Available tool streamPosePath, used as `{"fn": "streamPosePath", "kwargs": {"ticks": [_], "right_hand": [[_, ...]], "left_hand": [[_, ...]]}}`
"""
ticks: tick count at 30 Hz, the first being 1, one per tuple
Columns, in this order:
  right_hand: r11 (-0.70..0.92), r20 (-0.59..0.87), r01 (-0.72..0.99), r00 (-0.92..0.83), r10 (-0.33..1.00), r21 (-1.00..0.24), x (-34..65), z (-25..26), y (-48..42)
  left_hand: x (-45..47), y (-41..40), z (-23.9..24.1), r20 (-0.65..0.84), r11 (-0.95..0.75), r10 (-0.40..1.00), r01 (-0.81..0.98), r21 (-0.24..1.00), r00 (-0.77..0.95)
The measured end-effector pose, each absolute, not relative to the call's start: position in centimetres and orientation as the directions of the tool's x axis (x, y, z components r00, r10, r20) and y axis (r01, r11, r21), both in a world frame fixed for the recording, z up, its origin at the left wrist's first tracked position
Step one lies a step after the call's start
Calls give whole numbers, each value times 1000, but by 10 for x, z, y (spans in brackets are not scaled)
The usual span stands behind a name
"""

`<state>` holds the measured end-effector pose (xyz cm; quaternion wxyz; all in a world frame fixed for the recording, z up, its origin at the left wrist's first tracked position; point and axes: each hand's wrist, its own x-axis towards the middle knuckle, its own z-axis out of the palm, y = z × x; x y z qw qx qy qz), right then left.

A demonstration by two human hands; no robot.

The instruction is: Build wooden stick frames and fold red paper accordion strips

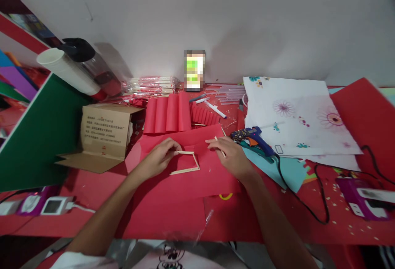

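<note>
White shirt cloth (pixel 166 256) showed at the very bottom edge, and from it two bare forearms reached out over a big red paper sheet (pixel 182 190) spread on the table (pixel 333 223).

And there it was, the stick frame (pixel 185 171), lying flat on that red sheet right between the two hands! It was three thin wooden sticks joined in an open-sided shape, with the gap facing the left hand (pixel 159 160). That hand rested on the sheet, thumb and forefinger pinched on the near end of the frame's top stick.

Over to the right hand (pixel 230 153), just beside the frame but not touching it. Its fingers were curled around a loose stick (pixel 219 145), whose pale tip poked out past the knuckles toward the wall.

Close by the right hand lay a blue glue gun (pixel 256 139) on a teal sheet (pixel 290 174), its black cable (pixel 308 207) snaking off across the table. Beyond it spread floral paper (pixel 296 112).

Behind the hands stood a pleated red paper (pixel 168 114). A cardboard box (pixel 105 131) sat open to the left, next to a green board (pixel 37 137), with a white cup (pixel 66 71) further back. A small yellow ring (pixel 226 197) peeked out near the right wrist, and a purple device (pixel 361 197) sat far right.
</note>
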<state>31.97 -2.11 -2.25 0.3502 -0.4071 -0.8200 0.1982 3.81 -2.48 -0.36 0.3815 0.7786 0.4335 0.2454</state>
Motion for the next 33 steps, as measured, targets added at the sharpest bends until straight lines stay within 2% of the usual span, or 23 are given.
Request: {"fn": "streamPosePath", "kwargs": {"ticks": [12,17,24,33], "right_hand": [[596,451,551,-390,803,-585,326,-17,-19],[592,428,549,-409,806,-590,325,-17,-20],[584,410,539,-417,811,-608,326,-17,-23],[595,399,520,-446,801,-613,328,-16,-23]], "left_hand": [[37,-29,5,-13,-294,822,443,847,569],[47,-39,2,-25,-372,822,570,732,569],[60,-54,6,-39,-477,769,612,631,638],[75,-62,-8,-147,-387,826,736,555,544]]}}
